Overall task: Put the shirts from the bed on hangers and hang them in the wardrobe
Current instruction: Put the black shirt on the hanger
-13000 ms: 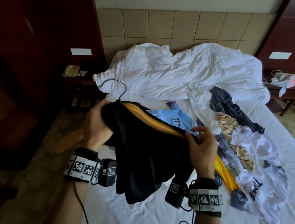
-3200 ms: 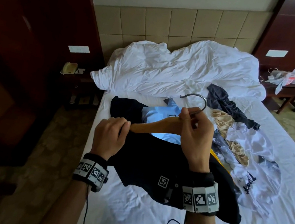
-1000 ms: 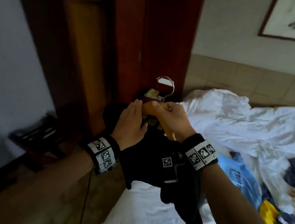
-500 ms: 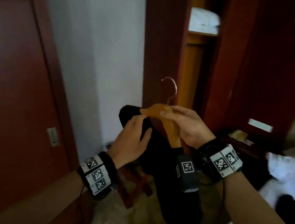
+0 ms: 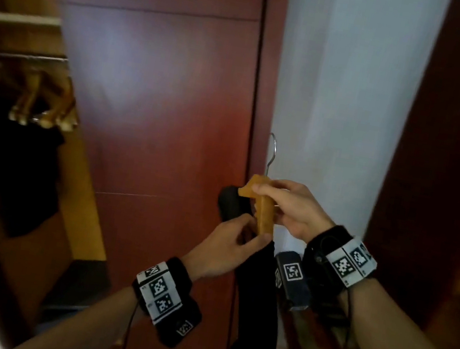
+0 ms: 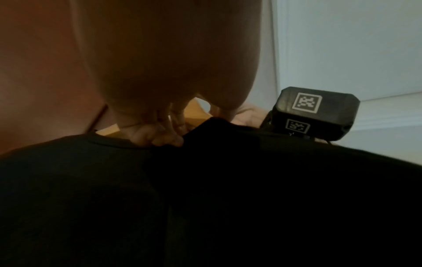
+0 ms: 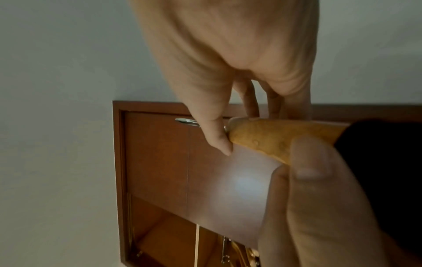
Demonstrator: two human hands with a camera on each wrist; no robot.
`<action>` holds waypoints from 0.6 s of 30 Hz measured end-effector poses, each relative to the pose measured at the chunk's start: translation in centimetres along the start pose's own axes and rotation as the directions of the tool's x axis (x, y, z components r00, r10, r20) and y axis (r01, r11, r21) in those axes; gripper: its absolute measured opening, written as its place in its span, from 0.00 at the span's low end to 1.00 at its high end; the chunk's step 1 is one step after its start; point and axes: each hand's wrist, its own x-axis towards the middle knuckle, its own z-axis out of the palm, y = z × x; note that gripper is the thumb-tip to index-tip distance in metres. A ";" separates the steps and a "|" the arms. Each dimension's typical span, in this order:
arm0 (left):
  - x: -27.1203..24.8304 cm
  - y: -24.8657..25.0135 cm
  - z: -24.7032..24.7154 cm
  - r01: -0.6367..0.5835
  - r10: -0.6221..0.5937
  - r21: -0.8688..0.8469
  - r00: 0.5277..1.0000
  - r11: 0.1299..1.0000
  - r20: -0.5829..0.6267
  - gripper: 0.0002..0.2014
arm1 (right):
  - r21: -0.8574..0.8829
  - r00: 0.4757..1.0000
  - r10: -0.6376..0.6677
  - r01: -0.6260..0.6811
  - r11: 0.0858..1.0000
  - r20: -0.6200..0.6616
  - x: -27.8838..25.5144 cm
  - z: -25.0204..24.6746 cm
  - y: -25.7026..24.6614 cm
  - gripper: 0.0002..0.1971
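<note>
A black shirt (image 5: pixel 259 301) hangs from a wooden hanger (image 5: pixel 264 213) with a metal hook (image 5: pixel 271 154), held edge-on in front of me. My right hand (image 5: pixel 265 192) grips the hanger's top just under the hook; the right wrist view shows its fingers (image 7: pixel 219 137) on the wood (image 7: pixel 262 137). My left hand (image 5: pixel 249 235) pinches the shirt at the hanger's arm, its fingers (image 6: pixel 160 137) curled at the collar of the shirt (image 6: pixel 205 198). The open wardrobe (image 5: pixel 85 211) is at the left, with a rail (image 5: pixel 20 57) inside.
Several wooden hangers (image 5: pixel 41 109) hang on the rail, and a dark garment (image 5: pixel 10 168) hangs below them. A red-brown wardrobe door (image 5: pixel 155 101) stands straight ahead, with a white wall (image 5: pixel 341 101) to its right. Another dark wood panel (image 5: pixel 450 180) is at the far right.
My view has swung left, away from the bed, to the wardrobe's open hanging section. Both hands carried the hanger with the black shirt along, keeping their hold.
</note>
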 end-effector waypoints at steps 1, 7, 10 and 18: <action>0.6 -1.7 -1.8 0.007 -0.007 0.008 1.000 1.000 -0.028 0.18 | -0.007 0.999 0.006 -0.006 1.000 0.040 2.3 1.8 0.1 0.21; 3.0 -10.7 -12.4 0.171 -0.177 -0.051 0.976 0.984 -0.126 0.32 | -0.042 0.951 0.004 0.010 0.999 0.311 14.6 13.6 0.1 0.19; 2.3 -14.1 -17.3 0.216 -0.241 -0.149 0.953 0.965 -0.181 0.28 | -0.023 0.905 -0.008 0.019 1.000 0.426 18.7 19.9 -0.1 0.19; -2.5 -23.1 -30.9 0.320 -0.393 -0.238 0.828 0.917 -0.400 0.23 | 0.061 0.727 -0.072 0.041 0.997 0.683 25.3 38.2 0.0 0.17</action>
